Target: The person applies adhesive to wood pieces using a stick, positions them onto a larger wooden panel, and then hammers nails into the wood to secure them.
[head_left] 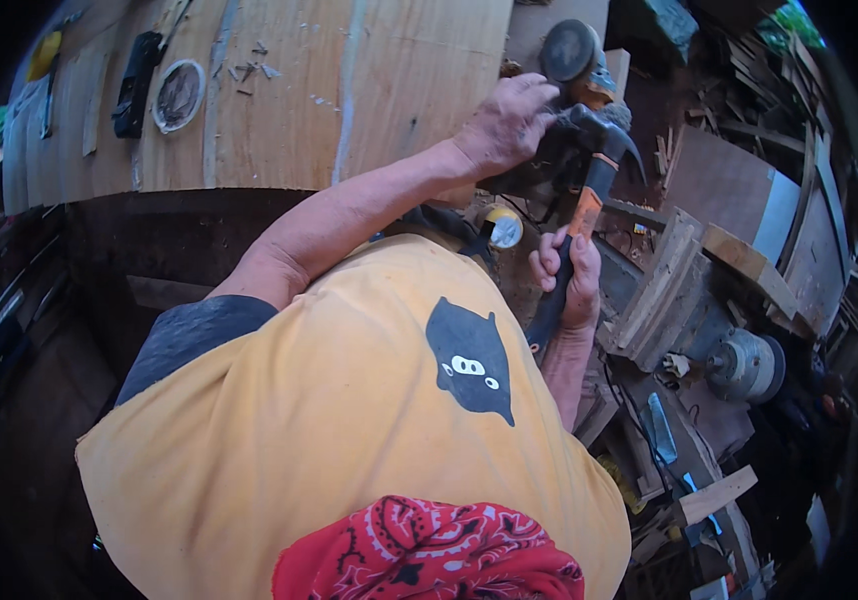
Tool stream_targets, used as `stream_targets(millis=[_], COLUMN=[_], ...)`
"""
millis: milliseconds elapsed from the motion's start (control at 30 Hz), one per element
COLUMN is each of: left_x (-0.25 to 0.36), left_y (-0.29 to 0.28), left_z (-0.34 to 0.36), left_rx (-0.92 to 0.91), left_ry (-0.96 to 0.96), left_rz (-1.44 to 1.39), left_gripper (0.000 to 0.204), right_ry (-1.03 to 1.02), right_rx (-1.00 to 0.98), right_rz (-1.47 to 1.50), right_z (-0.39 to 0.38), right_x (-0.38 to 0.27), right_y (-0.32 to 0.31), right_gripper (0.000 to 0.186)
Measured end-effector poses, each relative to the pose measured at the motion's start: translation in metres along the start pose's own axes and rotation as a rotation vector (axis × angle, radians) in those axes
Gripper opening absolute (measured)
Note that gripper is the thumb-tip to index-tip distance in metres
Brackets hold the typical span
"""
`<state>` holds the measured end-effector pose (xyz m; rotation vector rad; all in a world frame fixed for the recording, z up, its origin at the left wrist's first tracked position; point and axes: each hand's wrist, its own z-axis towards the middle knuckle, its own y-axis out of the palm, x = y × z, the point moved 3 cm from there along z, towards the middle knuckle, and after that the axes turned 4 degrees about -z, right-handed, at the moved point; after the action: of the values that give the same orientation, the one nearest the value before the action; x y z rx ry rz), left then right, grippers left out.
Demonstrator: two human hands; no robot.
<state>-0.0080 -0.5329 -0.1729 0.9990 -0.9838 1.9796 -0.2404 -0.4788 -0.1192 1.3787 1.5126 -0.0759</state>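
My right hand [571, 272] is wrapped round the black and orange handle of a claw hammer [589, 205]. The hammer's dark head is at the upper end, close to the fingers of my left hand [511, 122]. Those left fingers are curled together by the right end of the wooden board [429, 80]; what they hold, if anything, is too small to make out. Just beyond the hammer head stands a dusty object with a round grey disc [569, 50] and an orange and bluish body, its kind unclear.
On the board lie a round shallow lid [179, 96], a black tool [137, 85], a yellow-ended tool [45, 55] and wood chips [245, 73]. Wood offcuts [664, 285] and a grey motor with a wheel [746, 365] crowd the right. A yellow-rimmed lamp [504, 228] sits below my left wrist.
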Motion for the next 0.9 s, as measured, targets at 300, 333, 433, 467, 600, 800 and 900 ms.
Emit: stream_targets(millis=[300,333,433,467,600,800,900], left_x=[-0.017,-0.021,-0.027,-0.028,-0.029,-0.025,-0.022], left_y=[-0.096,-0.099,-0.103,-0.103,-0.106,-0.110,-0.112], left_z=[-0.089,-0.092,-0.094,-0.094,-0.091,-0.088,-0.086], left_rx=[-0.087,-0.079,-0.041,-0.052,-0.075,-0.128,-0.069], left_ry=[-0.081,-0.140,-0.156,-0.148,-0.187,-0.220,-0.173], left_rz=[0.616,0.607,0.629,0.638,0.625,0.612,0.615], left_gripper=[0.058,0.062,0.063,0.063,0.061,0.059,0.058], right_ry=[-0.044,0.044,-0.254,-0.226,-0.227,-0.268,-0.211], right_rx=[-0.090,-0.073,-0.210,-0.166,-0.152,-0.235,-0.069], right_rz=[-1.124,-1.214,-1.263,-1.302,-1.385,-1.214,-1.170], right_z=[0.111,0.121,0.132,0.134,0.154,0.170,0.146], right_x=[0.014,0.018,0.010,0.008,0.015,0.004,-0.001], right_y=[0.092,0.098,0.117,0.117,0.129,0.167,0.170], right_gripper=[0.023,0.031,0.042,0.044,0.051,0.059,0.055])
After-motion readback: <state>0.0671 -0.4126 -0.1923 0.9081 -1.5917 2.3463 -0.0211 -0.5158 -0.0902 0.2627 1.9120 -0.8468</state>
